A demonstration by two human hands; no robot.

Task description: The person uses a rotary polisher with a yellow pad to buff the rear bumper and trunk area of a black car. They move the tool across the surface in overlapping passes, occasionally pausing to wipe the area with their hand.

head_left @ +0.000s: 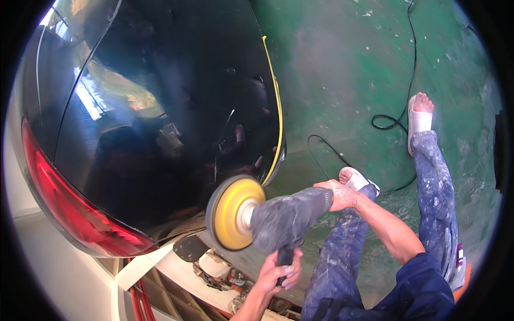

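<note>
I hold a polisher [292,214] with both hands. Its dusty dark grey body lies slanted across the lower middle of the head view. My left hand [276,273] is wrapped around the black side handle [285,262]. Around the rear end of the body, my right hand [342,193] is closed. The round yellow disc [235,213] with a grey pad rim is at the lower edge of a glossy black car panel [176,150]; whether the pad touches it I cannot tell. Yellow tape [276,96] runs along the panel's right edge.
A red tail light [80,203] lies at the panel's lower left. A black cord [412,69] loops over the green floor [332,69] near my sandalled feet [420,115]. Below the polisher, a shelf [171,294] and assorted parts [219,270] sit by the car.
</note>
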